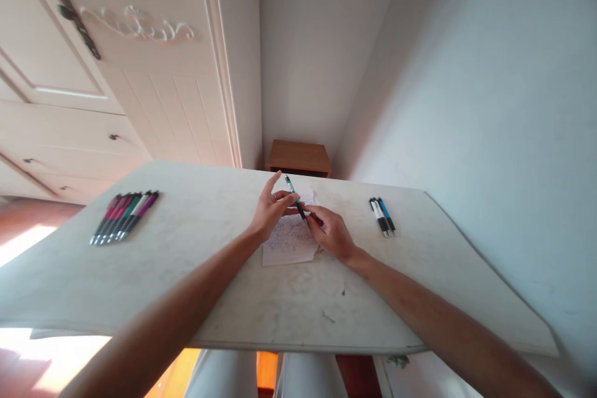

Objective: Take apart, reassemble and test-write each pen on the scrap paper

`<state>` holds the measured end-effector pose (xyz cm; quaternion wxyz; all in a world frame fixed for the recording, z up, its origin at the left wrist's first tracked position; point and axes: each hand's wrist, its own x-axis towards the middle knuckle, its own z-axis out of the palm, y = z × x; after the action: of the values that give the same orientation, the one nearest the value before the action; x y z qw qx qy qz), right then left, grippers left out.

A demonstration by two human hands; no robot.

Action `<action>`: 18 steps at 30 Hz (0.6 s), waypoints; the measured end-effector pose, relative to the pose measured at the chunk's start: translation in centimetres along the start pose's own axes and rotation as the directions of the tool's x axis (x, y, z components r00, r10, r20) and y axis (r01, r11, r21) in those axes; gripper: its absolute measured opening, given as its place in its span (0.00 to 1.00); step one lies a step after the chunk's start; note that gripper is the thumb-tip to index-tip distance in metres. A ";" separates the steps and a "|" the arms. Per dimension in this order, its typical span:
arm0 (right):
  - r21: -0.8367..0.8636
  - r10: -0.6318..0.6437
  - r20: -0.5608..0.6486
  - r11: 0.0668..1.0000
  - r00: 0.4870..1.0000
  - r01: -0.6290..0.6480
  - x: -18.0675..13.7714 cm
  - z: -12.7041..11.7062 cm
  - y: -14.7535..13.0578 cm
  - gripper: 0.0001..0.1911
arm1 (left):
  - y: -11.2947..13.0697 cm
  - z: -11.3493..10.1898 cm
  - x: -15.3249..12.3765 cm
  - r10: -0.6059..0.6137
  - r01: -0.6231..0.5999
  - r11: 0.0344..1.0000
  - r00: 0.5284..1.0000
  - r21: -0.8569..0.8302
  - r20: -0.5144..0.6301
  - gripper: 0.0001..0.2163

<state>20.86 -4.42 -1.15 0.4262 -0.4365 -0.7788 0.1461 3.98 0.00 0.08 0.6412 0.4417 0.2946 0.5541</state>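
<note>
A green and black pen [291, 185] is held tilted above the middle of the table, between my two hands. My left hand [273, 208] pinches its barrel with thumb and fingers, the index finger stretched up and away. At the pen's lower end, the fingertips of my right hand [331, 230] are closed around the tip. Below both hands lies a scribbled sheet of paper [286, 249], partly covered by them.
On the left of the white table [224, 305] lies a row of several pens [124, 217] in pink, green, white and purple. To the right are a few white and blue pens [382, 216]. A wooden stand [300, 155] is behind the table, a cabinet [177, 93] at left, a wall [489, 106] at right.
</note>
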 end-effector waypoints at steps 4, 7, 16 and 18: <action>0.008 0.064 0.091 0.998 0.994 -0.065 -0.1 0.0 -0.1 0.21 | 0.0 0.0 0.1 0.002 -0.002 1.000 0.999 0.019 -0.034 0.42; 0.021 0.076 0.120 0.997 0.990 -0.079 -0.2 -0.1 -0.1 0.22 | 0.1 0.0 0.2 0.013 -0.011 1.000 0.997 0.022 -0.071 0.40; 0.124 0.118 0.047 0.985 0.992 -0.123 -0.1 -0.9 -0.2 0.10 | 0.7 -0.4 0.5 0.011 0.000 0.997 0.991 0.082 -0.135 0.31; 0.131 0.134 0.020 0.982 0.991 -0.135 -0.1 -1.0 -0.2 0.11 | 1.1 -0.6 0.6 -0.004 0.017 0.995 0.990 0.096 -0.139 0.28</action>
<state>21.57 -4.73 -0.53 0.4391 -0.4581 -0.7384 0.2282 3.07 0.72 0.86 0.6000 0.4311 0.3671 0.5652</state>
